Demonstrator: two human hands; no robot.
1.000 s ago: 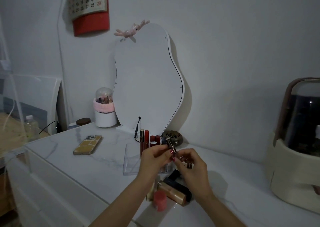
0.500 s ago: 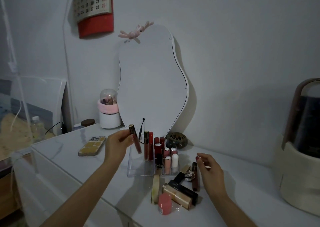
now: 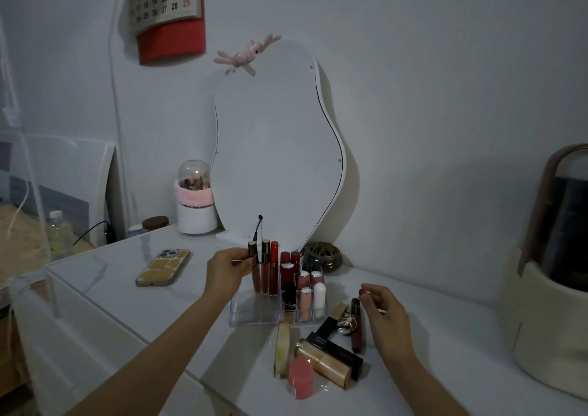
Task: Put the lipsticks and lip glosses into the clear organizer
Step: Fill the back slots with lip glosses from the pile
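The clear organizer (image 3: 251, 315) stands on the white dresser top, with several lipsticks and glosses upright in it. My left hand (image 3: 227, 271) pinches a lip gloss (image 3: 254, 271) with a dark cap and reddish tube, which stands upright in the organizer's back left slot. My right hand (image 3: 386, 315) hovers with fingers loosely curled and nothing in it, just right of a dark red gloss (image 3: 357, 326) lying on the dresser. More loose tubes lie in front: a pale gold one (image 3: 282, 349), a black one (image 3: 337, 350), a gold one (image 3: 324, 364) and a pink one (image 3: 300, 377).
A phone (image 3: 164, 267) lies to the left on the dresser (image 3: 127, 291). A wavy mirror (image 3: 276, 148) leans on the wall behind the organizer, with a small brass dish (image 3: 323, 255) and a white brush pot (image 3: 195, 207) beside it. A cream cosmetics case (image 3: 550, 285) stands at the right.
My hands parted from holding a tube together. My left hand carried the gloss left, then lowered it upright into the organizer's back left slot. My right hand moved to the loose pile.
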